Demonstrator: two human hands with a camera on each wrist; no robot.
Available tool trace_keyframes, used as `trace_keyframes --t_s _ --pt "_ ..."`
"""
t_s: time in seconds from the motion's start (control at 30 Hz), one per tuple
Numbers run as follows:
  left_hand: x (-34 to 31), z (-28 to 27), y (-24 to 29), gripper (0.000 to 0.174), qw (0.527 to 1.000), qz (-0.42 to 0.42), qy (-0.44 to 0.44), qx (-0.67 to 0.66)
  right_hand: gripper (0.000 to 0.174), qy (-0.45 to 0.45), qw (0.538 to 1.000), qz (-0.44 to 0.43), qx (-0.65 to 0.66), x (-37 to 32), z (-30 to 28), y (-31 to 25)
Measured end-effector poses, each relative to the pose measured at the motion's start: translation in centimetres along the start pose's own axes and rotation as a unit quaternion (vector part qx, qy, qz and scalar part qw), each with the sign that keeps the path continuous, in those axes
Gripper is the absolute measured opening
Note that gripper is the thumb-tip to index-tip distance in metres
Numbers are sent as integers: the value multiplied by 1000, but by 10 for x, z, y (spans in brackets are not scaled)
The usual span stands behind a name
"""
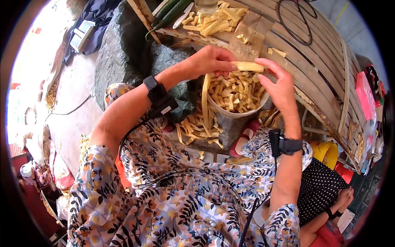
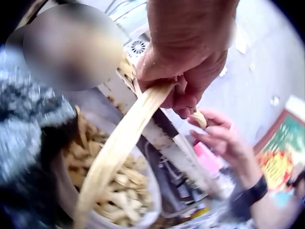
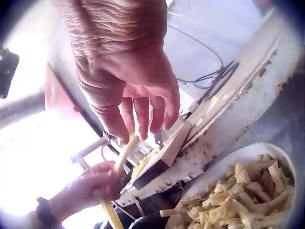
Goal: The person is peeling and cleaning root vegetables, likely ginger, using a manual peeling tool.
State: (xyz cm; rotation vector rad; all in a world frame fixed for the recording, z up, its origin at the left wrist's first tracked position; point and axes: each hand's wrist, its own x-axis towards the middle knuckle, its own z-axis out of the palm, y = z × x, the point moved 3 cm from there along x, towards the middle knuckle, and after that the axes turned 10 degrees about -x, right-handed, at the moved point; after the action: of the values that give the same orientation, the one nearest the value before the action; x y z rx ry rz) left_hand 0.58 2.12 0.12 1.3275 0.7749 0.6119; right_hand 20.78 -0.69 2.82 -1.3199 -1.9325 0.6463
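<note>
A long pale yellow strip point(image 2: 116, 143) runs through my left hand point(image 1: 205, 61), whose fingers grip it; its tail hangs down at the left rim of a white bucket point(image 1: 235, 114). The strip's other end point(image 1: 249, 66) stretches across to my right hand point(image 1: 279, 84), above the bucket. In the right wrist view, the thumb and a fingertip of the right hand point(image 3: 131, 90) pinch that end, the other fingers loosely bent. Short knotted yellow pieces point(image 1: 236, 92) fill the bucket.
Behind the bucket, a slatted table point(image 1: 304, 70) holds a wooden board point(image 1: 249, 35), more yellow strips point(image 1: 216, 20), green vegetables point(image 1: 173, 14) and a black cable. Dark rock point(image 1: 119, 53) stands at left. Loose strips point(image 1: 197, 125) lie below the bucket. Another person's hands point(image 1: 343, 199) show at lower right.
</note>
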Motion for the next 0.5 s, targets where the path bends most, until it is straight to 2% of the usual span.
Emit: trace_keyframes --t_s 0.03,0.07,0.13,0.17,0.2,0.27,0.3,0.4,0.43,0.47,0.5 --pt "-1 1 3 15 993 82 18 82 30 -43 997 32 49 1 -6 2" --pt "-2 6 5 13 972 164 36 163 26 -17 997 7 72 4 -12 2" --pt "-6 24 12 10 892 317 65 316 19 -10 988 47 145 8 -4 8" --pt "-7 31 12 13 886 324 46 328 17 -30 993 68 87 6 6 9" --pt "-9 37 16 13 874 315 24 370 19 -82 984 126 91 1 18 10" --pt "-13 44 22 14 843 295 -17 449 18 -166 931 293 143 -12 34 9" --pt "-12 43 19 16 836 302 -27 457 18 -212 921 286 156 -17 39 13" --pt "-10 32 15 15 883 293 -34 364 17 -332 881 248 228 -29 51 22" --pt "-8 25 14 17 937 164 -38 305 18 -363 863 223 273 -32 53 14" --pt "-4 17 9 18 962 141 -69 224 19 -391 842 195 317 -34 53 4" --pt "-3 10 7 21 983 85 -40 156 26 -366 819 188 401 -34 49 -12"
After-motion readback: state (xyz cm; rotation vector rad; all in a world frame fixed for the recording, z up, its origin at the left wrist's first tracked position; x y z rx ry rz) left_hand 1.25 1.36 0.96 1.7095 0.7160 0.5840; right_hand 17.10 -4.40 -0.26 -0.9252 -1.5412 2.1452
